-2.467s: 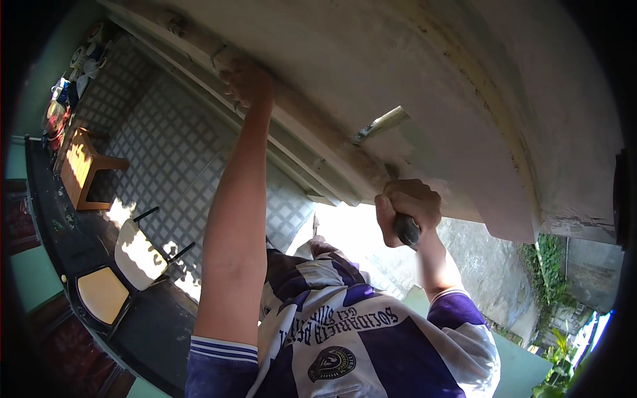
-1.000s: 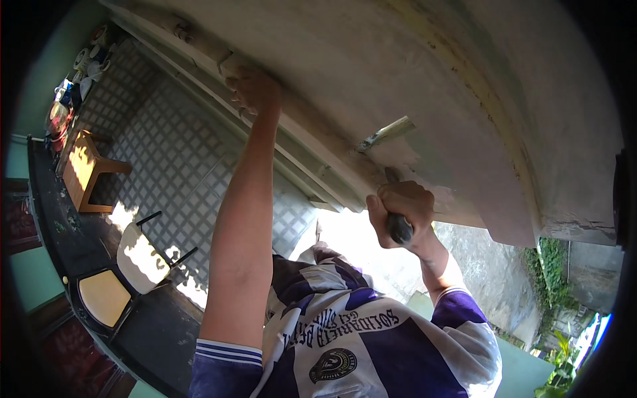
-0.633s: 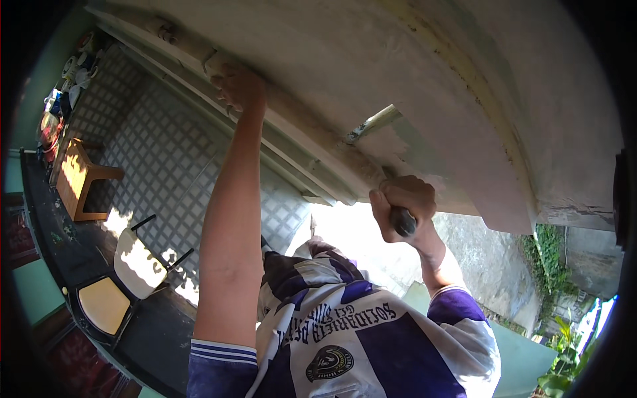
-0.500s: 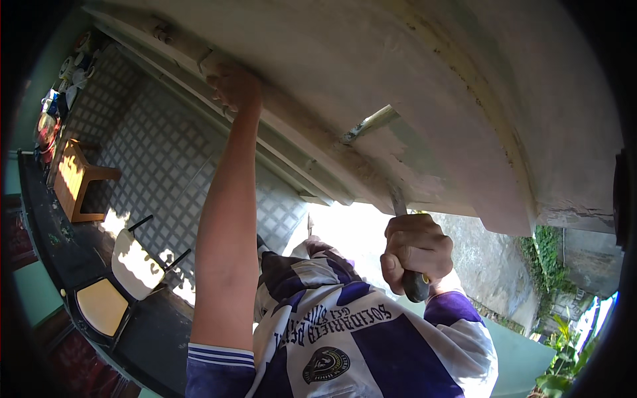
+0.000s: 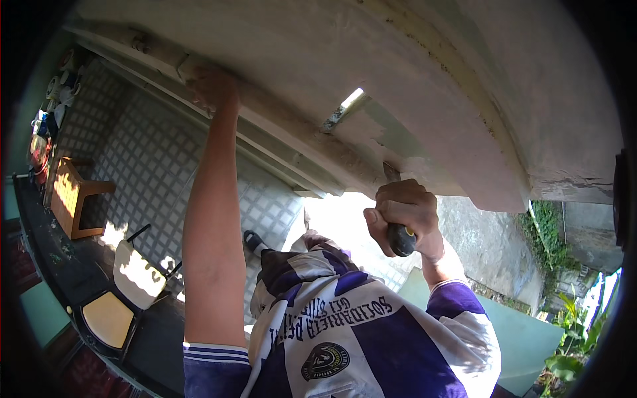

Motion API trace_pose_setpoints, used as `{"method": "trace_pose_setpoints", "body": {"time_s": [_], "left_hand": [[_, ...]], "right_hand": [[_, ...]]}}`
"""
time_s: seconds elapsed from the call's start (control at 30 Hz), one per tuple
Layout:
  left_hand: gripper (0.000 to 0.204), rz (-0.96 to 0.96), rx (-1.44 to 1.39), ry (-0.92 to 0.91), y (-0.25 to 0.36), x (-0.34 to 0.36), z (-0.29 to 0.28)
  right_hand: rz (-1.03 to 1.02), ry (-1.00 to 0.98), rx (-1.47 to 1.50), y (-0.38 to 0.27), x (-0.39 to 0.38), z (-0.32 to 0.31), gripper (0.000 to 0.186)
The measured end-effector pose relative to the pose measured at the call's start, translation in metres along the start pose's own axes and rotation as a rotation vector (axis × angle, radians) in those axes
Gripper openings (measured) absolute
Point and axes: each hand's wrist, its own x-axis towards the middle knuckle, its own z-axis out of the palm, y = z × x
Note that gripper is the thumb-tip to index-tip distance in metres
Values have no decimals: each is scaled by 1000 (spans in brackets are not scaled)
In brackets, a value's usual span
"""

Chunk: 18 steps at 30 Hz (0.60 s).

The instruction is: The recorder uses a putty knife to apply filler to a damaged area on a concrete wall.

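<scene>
- Hand tool: R of centre in frame, dark handle (image 5: 402, 241) low and twd the camera, flat metal blade (image 5: 391, 172) running up to the lower edge of the pale slab (image 5: 458, 126); looks to meet it, exact contact n/c from here.
- R hand (image 5: 406, 213): fist closed round the handle, thumb folded along the L side, butt end poking out below.
- L hand (image 5: 217, 89): upper L of frame, on the pale rail (image 5: 285, 121) nr a small metal hook (image 5: 180, 65); fingers in shadow, can't tell if gripping or just resting.
- Weight: tool prob. light, easy 1-handed.
- Stiffness: blade prob. stiff, maybe a bit of flex at the thin end; handle looks hard & smooth, so prob. slippery if sweaty or dusty.
- Best hold: full handle, well back fr. the blade; avoid the metal, edges may be sharp.
- Slab: looks rigid & heavy; patchy coating prob. brittle, may flake nr the slot (image 5: 345, 107).
- L-hand hold: rail is prob. firm enough to brace on; keep clear of the hook.
</scene>
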Motion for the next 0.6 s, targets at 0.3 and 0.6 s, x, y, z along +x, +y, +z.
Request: {"method": "trace_pose_setpoints", "body": {"time_s": [0.3, 0.6], "left_hand": [[63, 98, 46, 12, -26, 25, 19], [50, 119, 39, 0, -7, 4, 5]], "right_hand": [[-27, 90, 67, -16, -10, -2, 30], [188, 85, -126, 0, -31, -15, 32]]}}
